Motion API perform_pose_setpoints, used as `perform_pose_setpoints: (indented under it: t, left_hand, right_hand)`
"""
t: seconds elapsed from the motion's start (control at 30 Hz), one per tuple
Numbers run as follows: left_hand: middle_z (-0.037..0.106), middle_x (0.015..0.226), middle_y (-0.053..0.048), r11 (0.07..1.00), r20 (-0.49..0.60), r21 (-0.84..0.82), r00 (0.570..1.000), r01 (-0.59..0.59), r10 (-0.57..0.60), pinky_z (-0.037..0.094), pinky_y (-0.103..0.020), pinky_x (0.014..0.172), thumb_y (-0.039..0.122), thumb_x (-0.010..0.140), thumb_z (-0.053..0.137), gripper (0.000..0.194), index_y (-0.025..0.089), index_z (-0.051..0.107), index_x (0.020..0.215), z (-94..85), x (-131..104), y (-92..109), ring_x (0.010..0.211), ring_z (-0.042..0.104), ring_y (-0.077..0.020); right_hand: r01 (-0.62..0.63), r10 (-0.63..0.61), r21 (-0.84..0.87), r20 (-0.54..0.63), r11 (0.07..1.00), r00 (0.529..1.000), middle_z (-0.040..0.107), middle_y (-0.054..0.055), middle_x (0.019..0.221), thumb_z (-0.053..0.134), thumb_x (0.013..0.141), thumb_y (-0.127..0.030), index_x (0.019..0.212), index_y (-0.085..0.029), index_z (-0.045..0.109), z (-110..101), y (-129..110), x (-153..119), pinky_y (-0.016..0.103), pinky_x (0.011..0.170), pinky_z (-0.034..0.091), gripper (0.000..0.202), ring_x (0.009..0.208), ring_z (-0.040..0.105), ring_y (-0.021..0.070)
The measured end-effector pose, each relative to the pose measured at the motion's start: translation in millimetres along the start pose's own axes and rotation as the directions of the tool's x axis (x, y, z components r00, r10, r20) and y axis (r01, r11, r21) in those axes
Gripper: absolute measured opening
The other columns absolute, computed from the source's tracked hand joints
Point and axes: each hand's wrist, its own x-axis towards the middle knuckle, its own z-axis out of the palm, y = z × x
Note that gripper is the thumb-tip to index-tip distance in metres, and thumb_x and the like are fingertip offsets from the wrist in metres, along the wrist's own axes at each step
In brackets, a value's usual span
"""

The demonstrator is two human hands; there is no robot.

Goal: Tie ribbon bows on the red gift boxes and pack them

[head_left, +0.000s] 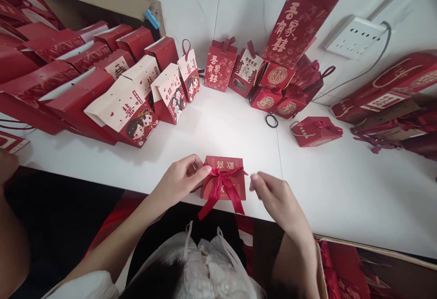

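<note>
A small red gift box (226, 194) with pale characters stands at the table's front edge, right before me. Around it is tied a shiny red ribbon (218, 187), its bow at the middle and two tails hanging over the front. My left hand (182, 176) is closed at the box's upper left side, its thumb on the edge by the bow's left loop; the other fingers are curled and partly hidden. Just right of the box, my right hand (275, 194) hovers apart from it with thumb and fingers pinched together. Whether anything small is between those fingertips cannot be seen.
Several red and cream boxes with cartoon couples (136, 108) crowd the left. Tagged boxes (220, 67) and a tall red card (297, 23) stand at the back. A ribboned box (316, 131) and black ring (271, 121) lie right. Another person's arm (10, 226) shows at left.
</note>
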Motion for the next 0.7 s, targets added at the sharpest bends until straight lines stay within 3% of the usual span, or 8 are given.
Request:
perform_pose_setpoints:
  t: [0.03, 0.1, 0.27, 0.47, 0.7]
  left_hand:
    - [0.047, 0.060, 0.005, 1.000, 0.001, -0.009, 1.000, 0.003, -0.003, 0.035, -0.022, 0.055, 0.046, 0.083, 0.049, 0.032, 0.018, 0.048, 0.067, 2.4, 1.7, 1.0, 0.055, 0.043, -0.0092]
    - [0.044, 0.058, 0.005, 0.999, -0.003, -0.033, 1.000, 0.011, -0.012, 0.034, -0.021, 0.051, 0.044, 0.082, 0.049, 0.031, 0.018, 0.046, 0.065, 6.7, 4.3, 2.6, 0.053, 0.041, -0.0089]
    - [0.040, 0.054, 0.006, 0.985, -0.040, -0.171, 0.998, 0.039, -0.047, 0.031, -0.021, 0.047, 0.039, 0.081, 0.050, 0.030, 0.018, 0.042, 0.061, 14.8, 2.7, 1.8, 0.048, 0.037, -0.0079]
    - [0.033, 0.053, 0.007, 0.931, -0.103, -0.361, 0.990, 0.051, -0.094, 0.027, -0.021, 0.047, 0.039, 0.083, 0.050, 0.034, 0.018, 0.037, 0.059, 27.8, -5.3, -8.1, 0.048, 0.031, -0.0070]
    - [0.030, 0.057, 0.006, 0.932, -0.146, -0.359, 0.989, -0.058, 0.005, 0.027, -0.021, 0.050, 0.040, 0.087, 0.044, 0.033, 0.019, 0.035, 0.063, 40.8, -6.5, -22.0, 0.051, 0.029, -0.0076]
  right_hand:
    - [-0.001, -0.003, -0.036, -0.115, 0.999, 0.993, 0.038, -0.004, 0.049, 0.036, 0.089, -0.054, 0.058, -0.019, 0.044, 4.5, -4.1, 7.7, 0.022, 0.046, 0.029, 0.047, 0.047, 0.034, 0.0091]
    - [-0.010, -0.006, -0.078, -0.205, 0.997, 0.979, 0.033, -0.004, 0.048, 0.036, 0.089, -0.054, 0.054, -0.020, 0.034, 15.0, -11.6, 21.3, 0.023, 0.045, 0.025, 0.049, 0.046, 0.028, 0.0090]
    - [-0.018, 0.008, -0.052, -0.186, 0.998, 0.982, 0.029, -0.006, 0.045, 0.045, 0.085, -0.047, 0.051, -0.020, 0.029, 29.6, -14.1, 30.2, 0.023, 0.043, 0.023, 0.047, 0.044, 0.024, 0.0082]
    - [0.170, -0.140, 0.173, -0.171, 0.970, 0.975, 0.041, -0.004, 0.058, 0.045, 0.087, -0.033, 0.063, -0.020, 0.040, 37.0, 7.4, 18.2, 0.022, 0.054, 0.033, 0.028, 0.056, 0.038, 0.0095]
    - [0.158, -0.070, 0.470, -0.199, 0.868, 0.977, 0.035, -0.005, 0.057, 0.045, 0.089, -0.039, 0.065, -0.020, 0.039, 51.4, 20.3, 16.9, 0.022, 0.051, 0.028, 0.031, 0.053, 0.031, 0.0091]
